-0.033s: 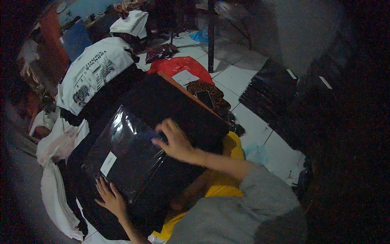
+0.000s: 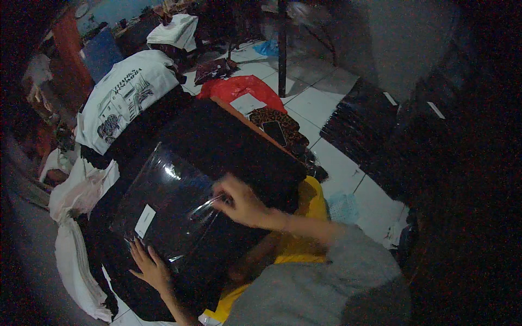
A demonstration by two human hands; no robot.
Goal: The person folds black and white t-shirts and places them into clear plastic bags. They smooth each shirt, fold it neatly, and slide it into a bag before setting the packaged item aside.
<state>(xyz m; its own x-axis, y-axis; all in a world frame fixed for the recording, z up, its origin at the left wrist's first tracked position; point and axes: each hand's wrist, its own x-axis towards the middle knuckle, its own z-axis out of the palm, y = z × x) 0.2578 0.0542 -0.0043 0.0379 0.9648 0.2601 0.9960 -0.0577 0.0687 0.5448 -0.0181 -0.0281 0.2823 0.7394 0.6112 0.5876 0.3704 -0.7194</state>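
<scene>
A shiny clear plastic packet [image 2: 163,198] with dark contents lies on a black cloth-like surface [image 2: 212,127] in front of me. It carries a white label [image 2: 144,221]. My left hand [image 2: 150,267] rests with fingers spread at the packet's near left edge, just below the label. At the opposite edge, my right hand [image 2: 243,205] is closed, its thumb and fingers pinching the plastic. Creases with bright glints run from this pinch across the film. What lies inside the packet is too dark to make out.
Beyond the black surface is a folded white printed shirt [image 2: 122,98], with white cloth [image 2: 79,266] hanging at left. A red plastic bag [image 2: 239,89] and a phone [image 2: 274,133] on leopard-print cloth lie ahead. Dark packets [image 2: 364,125] cover floor tiles at right.
My right hand has gone from open fingers over the packet's edge to a closed pinch on the plastic, slightly lower and to the right. My left hand stays nearly in place.
</scene>
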